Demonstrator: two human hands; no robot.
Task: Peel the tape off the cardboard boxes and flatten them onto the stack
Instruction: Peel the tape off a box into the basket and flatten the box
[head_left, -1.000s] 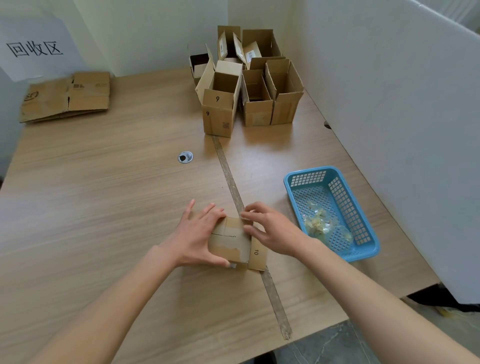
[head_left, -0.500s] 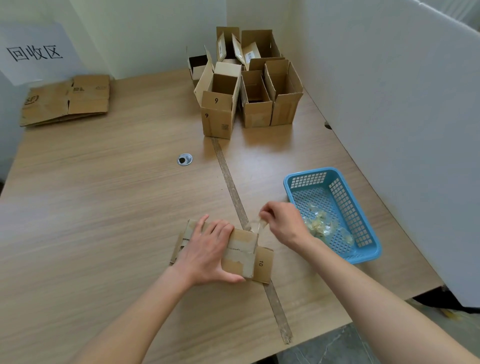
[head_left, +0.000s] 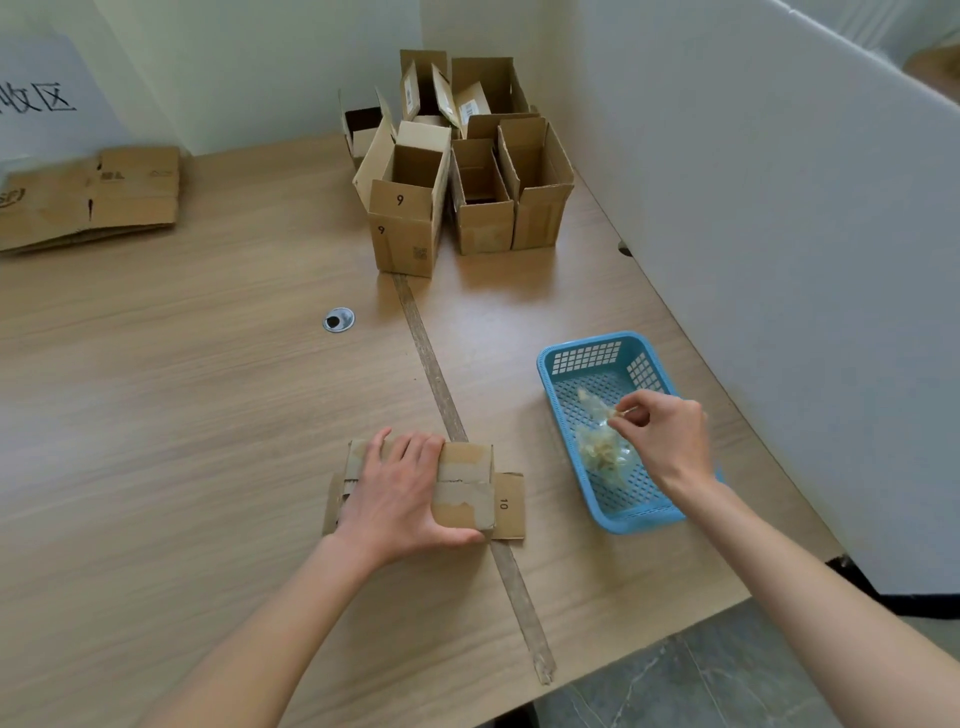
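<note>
Since half a second ago the right hand (head_left: 670, 441) has travelled from the box edge to above the blue basket (head_left: 550, 374) at right of centre, fingers (head_left: 626, 415) pinching a scrap of clear tape (head_left: 597, 408). More crumpled tape (head_left: 602, 452) lies in the basket below it. Small cardboard box (head_left: 467, 493), marked 10 on an end flap, lies low on its side in lower centre of frame, across the worn strip (head_left: 436, 374) running down the bench (head_left: 182, 415). Left hand (head_left: 400, 493) rests on top of it, fingers spread and mostly straight, thumb hooked under the near edge, holding it down. Patches of torn tape residue show on the upper face. Upper centre: cluster of open boxes (head_left: 457, 171) standing upright, flaps up, the nearest marked 9. Upper left: stack of flattened cardboard (head_left: 88, 197) on the bench, below a paper sign (head_left: 41, 98) on the wall. Round metal grommet (head_left: 338, 319) left of the strip. White partition (head_left: 779, 260) along the right side.
</note>
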